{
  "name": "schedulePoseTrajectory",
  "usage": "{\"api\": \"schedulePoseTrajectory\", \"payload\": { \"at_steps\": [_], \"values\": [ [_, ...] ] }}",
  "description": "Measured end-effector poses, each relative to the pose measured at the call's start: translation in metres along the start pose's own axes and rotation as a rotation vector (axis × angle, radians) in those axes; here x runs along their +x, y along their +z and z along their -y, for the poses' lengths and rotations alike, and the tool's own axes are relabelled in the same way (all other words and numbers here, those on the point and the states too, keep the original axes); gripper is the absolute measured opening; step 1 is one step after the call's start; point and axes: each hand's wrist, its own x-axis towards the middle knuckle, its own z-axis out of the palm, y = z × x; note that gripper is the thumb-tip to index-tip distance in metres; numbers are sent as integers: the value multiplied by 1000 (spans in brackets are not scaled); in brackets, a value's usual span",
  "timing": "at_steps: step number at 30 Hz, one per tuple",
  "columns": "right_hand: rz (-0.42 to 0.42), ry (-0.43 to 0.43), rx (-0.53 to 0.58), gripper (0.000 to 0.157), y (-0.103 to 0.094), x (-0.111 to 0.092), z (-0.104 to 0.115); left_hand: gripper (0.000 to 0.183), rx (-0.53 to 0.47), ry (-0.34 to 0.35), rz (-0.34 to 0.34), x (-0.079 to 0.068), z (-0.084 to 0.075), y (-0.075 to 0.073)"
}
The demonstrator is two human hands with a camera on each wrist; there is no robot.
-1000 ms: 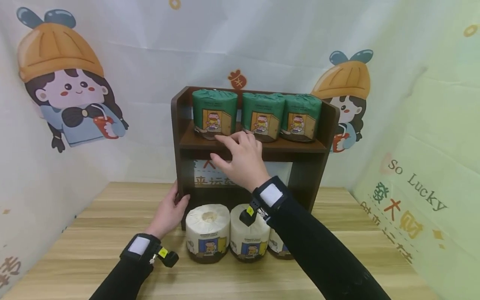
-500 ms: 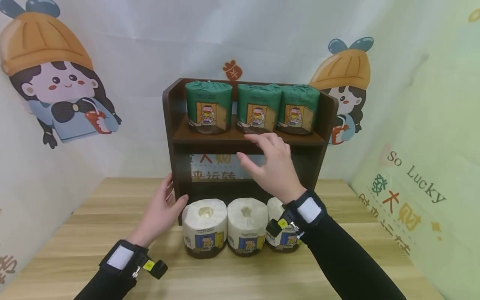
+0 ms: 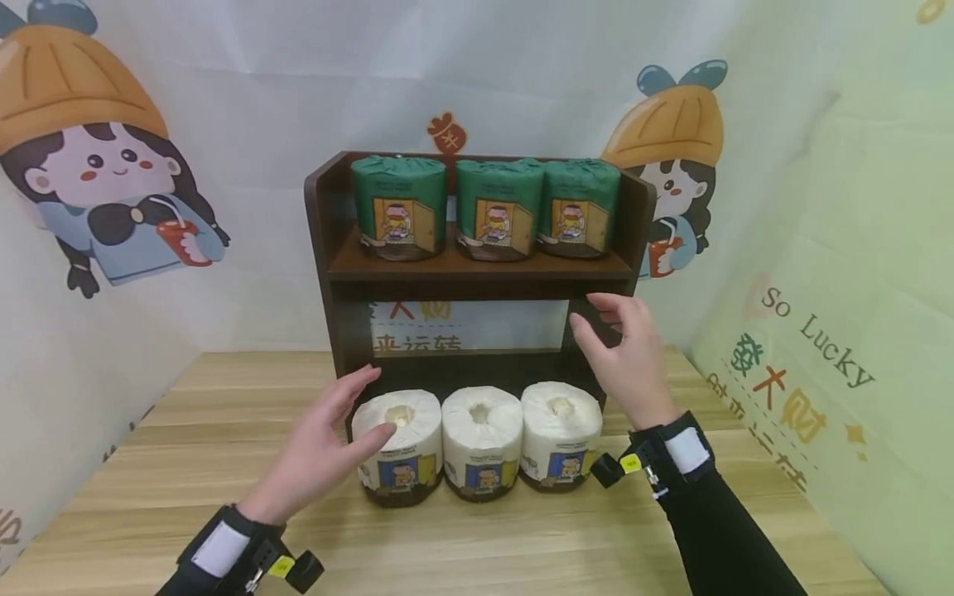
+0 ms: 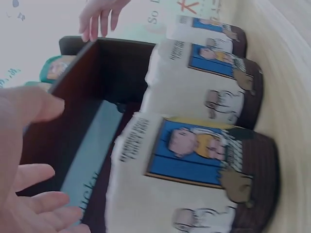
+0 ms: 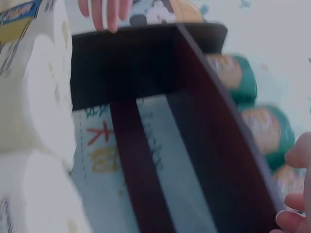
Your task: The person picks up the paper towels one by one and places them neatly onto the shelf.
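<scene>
Three white-wrapped toilet paper rolls stand in a row before the dark brown shelf (image 3: 477,288): a left roll (image 3: 398,439), a middle roll (image 3: 482,439) and a right roll (image 3: 561,439). My left hand (image 3: 320,451) is beside the left roll, fingers spread and thumb overlapping its top in the head view. The left wrist view shows nothing in that hand (image 4: 34,160). My right hand (image 3: 629,360) hovers by the shelf's right side panel, thumb and fingers apart, holding nothing. Whether either hand touches the shelf, I cannot tell.
On the upper shelf board stand three green-wrapped toilet paper rolls: one left (image 3: 400,211), one middle (image 3: 499,211), one right (image 3: 577,211). The shelf sits on a wooden table (image 3: 477,550). A printed cloth (image 3: 276,190) with cartoon figures hangs behind and at the sides.
My right hand has moved right and down from the upper board's front. My left hand has come off the shelf's left side, toward the left white roll. The head view has shifted a little.
</scene>
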Motion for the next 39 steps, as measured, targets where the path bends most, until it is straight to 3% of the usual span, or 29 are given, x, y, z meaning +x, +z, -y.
{"api": "schedulePoseTrajectory", "payload": {
  "at_steps": [9,13,16,19,25,30,39],
  "values": [
    [-18,247,-19,52,-6,-18,-51,88,26,-39,-7,0,25,19],
    [33,312,-38,60,3,-22,-69,106,1,-89,-8,-7,37,26],
    [130,326,-75,56,11,-25,-82,117,-50,-145,-2,-11,45,31],
    [201,315,-138,42,19,-30,-90,124,-110,-181,3,-14,53,35],
    [145,279,-208,19,26,-40,-97,132,-147,-226,21,-17,61,43],
    [127,251,-225,21,27,-42,-99,136,-150,-265,47,-19,64,45],
    [132,252,-233,23,28,-41,-99,133,-190,-269,39,-21,64,50]
  ]
}}
